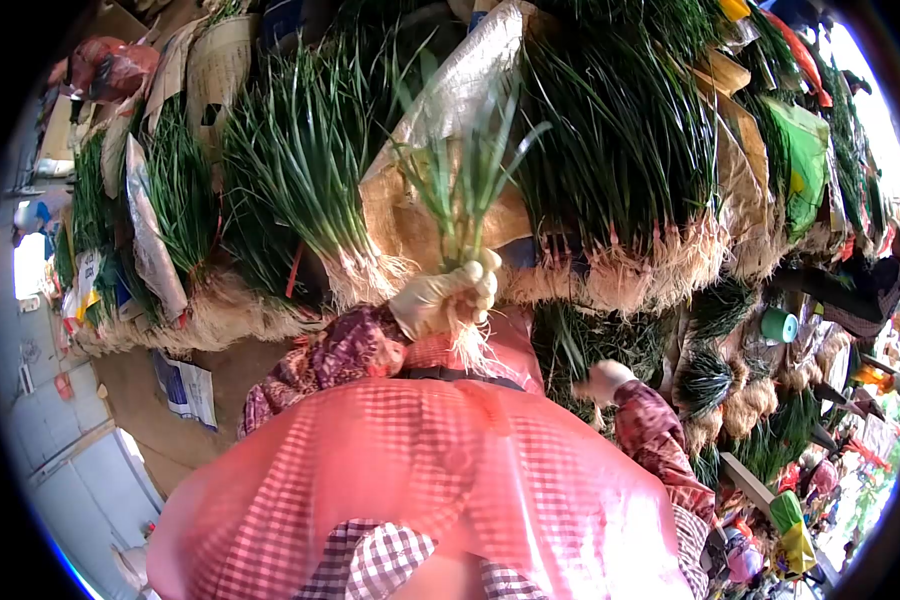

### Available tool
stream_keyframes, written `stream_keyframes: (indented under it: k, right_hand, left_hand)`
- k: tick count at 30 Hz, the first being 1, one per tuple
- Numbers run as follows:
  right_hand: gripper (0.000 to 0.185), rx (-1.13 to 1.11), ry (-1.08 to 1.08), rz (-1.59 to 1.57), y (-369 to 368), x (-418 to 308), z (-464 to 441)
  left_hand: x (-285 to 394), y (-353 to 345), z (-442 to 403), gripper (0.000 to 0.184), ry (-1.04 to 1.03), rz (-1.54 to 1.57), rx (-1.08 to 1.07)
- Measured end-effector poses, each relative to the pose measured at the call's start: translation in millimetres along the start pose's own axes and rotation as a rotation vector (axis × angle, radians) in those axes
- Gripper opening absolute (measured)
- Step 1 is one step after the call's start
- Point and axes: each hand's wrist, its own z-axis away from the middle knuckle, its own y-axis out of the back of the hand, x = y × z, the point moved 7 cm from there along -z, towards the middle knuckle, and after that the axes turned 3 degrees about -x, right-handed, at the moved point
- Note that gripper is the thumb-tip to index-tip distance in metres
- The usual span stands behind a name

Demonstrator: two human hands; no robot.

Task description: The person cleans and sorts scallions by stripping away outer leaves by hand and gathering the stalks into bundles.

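Observation:
My left hand [445, 300], in a pale glove, is closed round a small bunch of green stalks [460, 185]. The leaves point up and away from me, and the whitish roots hang below the fist. Lower and to the right, my right hand [605, 382], also gloved, is beside loose greens; its fingers are blurred. Behind the held bunch lies a tan woven sack [395, 205]. A bundle of rooted green stalks [315, 185] is left of it, and a larger row of them [620, 150] is to the right.
More green bundles [185, 190] with wrapping sheets line the far left. A green plastic bag [802, 165] and a turquoise cup-like object [778, 325] are at the right. Brown floor [135, 390] shows at lower left, with a printed packet [185, 390] on it.

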Motion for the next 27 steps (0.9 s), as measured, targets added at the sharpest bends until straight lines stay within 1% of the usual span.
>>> stream_keyframes:
  k: [1,3,4,5,6,8,11,12,13,15,16,17,18,19,20,22,23,25,27]
  right_hand:
    - [0.024,-0.094,0.002,0.151,-3,-3,12]
    - [0.034,0.368,0.23,0.504,24,-23,-26]
    - [0.027,0.62,0.201,0.005,67,-23,-17]
    - [0.023,0.849,0.163,-0.508,110,-17,-9]
    - [0.028,1.004,0.198,-0.354,143,-28,-18]
    - [0.028,1.162,0.15,-0.541,194,-43,-25]
    - [0.024,0.964,0.222,-0.667,222,-46,-44]
    - [0.019,1.008,0.281,-0.778,218,-40,-36]
    - [0.018,0.989,0.305,-0.839,215,-41,-31]
    - [0.018,1.039,0.233,-0.636,212,-46,-16]
    - [0.019,1.008,0.179,-0.587,208,-49,-24]
    - [0.02,0.986,0.13,-0.535,209,-48,-40]
    - [0.024,1.011,0.113,-0.408,211,-45,-67]
    - [0.025,1.028,0.152,-0.49,215,-43,-60]
    - [0.026,1.04,0.196,-0.579,217,-47,-44]
    - [0.027,1.0,0.248,-0.731,211,-62,9]
    - [0.028,0.927,0.317,-0.849,199,-70,18]
    - [0.026,0.817,0.515,-0.947,175,-95,18]
    - [0.023,0.583,0.714,-1.128,156,-120,26]
  left_hand:
    - [7,-6,0,0.029,-0.058,-0.067,-0.067]
    - [12,-5,4,0.029,-0.039,-0.062,0.075]
    - [14,0,0,0.028,-0.052,-0.116,0.065]
    - [10,8,-5,0.03,-0.044,-0.088,0.059]
    - [5,12,-8,0.03,-0.024,-0.064,0.076]
    - [-3,16,-13,0.031,-0.007,-0.064,0.143]
    - [-9,28,-16,0.03,-0.014,-0.145,0.27]
    - [-9,33,-15,0.028,-0.009,-0.183,0.302]
    - [-9,33,-13,0.027,-0.005,-0.212,0.335]
    - [-13,33,-12,0.025,0.026,-0.14,0.396]
    - [-17,34,-12,0.025,0.046,-0.106,0.422]
    - [-18,32,-15,0.024,0.038,-0.12,0.394]
    - [-18,29,-17,0.023,0.025,-0.134,0.368]
    - [-16,27,-18,0.022,0.009,-0.152,0.347]
    - [-18,27,-20,0.023,0.034,-0.098,0.333]
    - [-15,37,-16,0.025,0.019,-0.225,0.472]
    - [-12,36,-15,0.025,0.018,-0.296,0.554]
    - [-14,56,-22,0.026,0.008,-0.407,0.564]
    - [-18,63,-31,0.025,-0.009,-0.501,0.556]
